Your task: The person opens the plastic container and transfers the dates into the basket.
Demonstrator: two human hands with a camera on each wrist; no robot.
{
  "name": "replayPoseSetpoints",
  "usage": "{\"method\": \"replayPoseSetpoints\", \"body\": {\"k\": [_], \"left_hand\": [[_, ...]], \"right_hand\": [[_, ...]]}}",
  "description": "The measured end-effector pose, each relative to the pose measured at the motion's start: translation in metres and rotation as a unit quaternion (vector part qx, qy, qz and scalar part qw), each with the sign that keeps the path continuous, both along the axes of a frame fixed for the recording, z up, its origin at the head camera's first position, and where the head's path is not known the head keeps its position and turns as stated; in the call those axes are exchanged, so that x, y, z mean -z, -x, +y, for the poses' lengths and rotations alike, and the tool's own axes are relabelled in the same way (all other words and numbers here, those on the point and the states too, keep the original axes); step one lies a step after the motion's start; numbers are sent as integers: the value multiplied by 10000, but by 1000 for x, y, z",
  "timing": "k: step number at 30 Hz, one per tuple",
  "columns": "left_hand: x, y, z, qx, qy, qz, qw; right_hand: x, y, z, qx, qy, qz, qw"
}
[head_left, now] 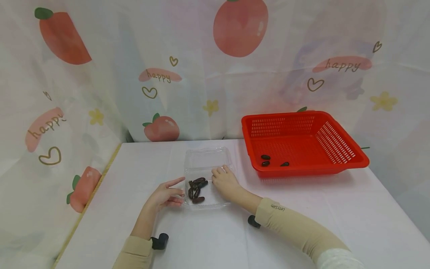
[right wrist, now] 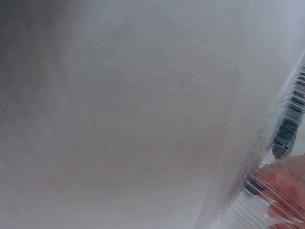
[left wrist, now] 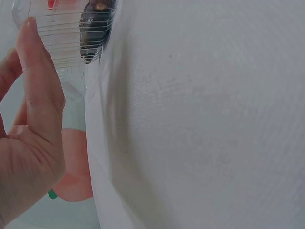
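Note:
A clear plastic clamshell box point(head_left: 215, 200) lies with its lid open on the table. Several dark brown dates point(head_left: 196, 193) are piled in its left half. My left hand point(head_left: 165, 195) is at the box's left wall, fingers spread and fingertips right at the rim, holding nothing. My right hand point(head_left: 226, 183) reaches down into the right half of the box with fingers bent. Through the ribbed wall in the right wrist view, a dark date point(right wrist: 252, 186) shows at its fingertips; the head view hides it behind the hand.
A red plastic basket point(head_left: 302, 170) with slotted walls stands at the back right, with a few dark dates point(head_left: 265, 157) at its near left. White cloth covers the table point(head_left: 208, 239). A printed curtain point(head_left: 195, 93) hangs behind and to the left.

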State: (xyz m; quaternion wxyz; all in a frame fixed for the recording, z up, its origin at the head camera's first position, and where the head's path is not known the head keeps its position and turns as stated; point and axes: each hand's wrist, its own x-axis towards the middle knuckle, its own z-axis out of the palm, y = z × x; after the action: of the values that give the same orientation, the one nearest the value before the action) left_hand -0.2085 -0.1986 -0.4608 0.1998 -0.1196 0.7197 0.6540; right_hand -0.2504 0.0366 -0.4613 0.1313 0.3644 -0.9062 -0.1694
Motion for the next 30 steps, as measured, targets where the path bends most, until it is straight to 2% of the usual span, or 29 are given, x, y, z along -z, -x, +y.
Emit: {"method": "replayPoseSetpoints", "body": {"k": [8, 16, 22, 30], "left_hand": [[0, -1, 0, -24, -29, -14, 10000], [-1, 0, 0, -33, -53, -27, 10000], [-1, 0, 0, -21, -25, -23, 10000], [0, 0, 0, -32, -13, -31, 10000]], "right_hand": [[0, -2, 0, 406, -18, -43, 9992], [2, -1, 1, 429, 135, -11, 9990], [2, 0, 1, 303, 353, 66, 9989], [0, 1, 3, -217, 1156, 372, 9924]]}}
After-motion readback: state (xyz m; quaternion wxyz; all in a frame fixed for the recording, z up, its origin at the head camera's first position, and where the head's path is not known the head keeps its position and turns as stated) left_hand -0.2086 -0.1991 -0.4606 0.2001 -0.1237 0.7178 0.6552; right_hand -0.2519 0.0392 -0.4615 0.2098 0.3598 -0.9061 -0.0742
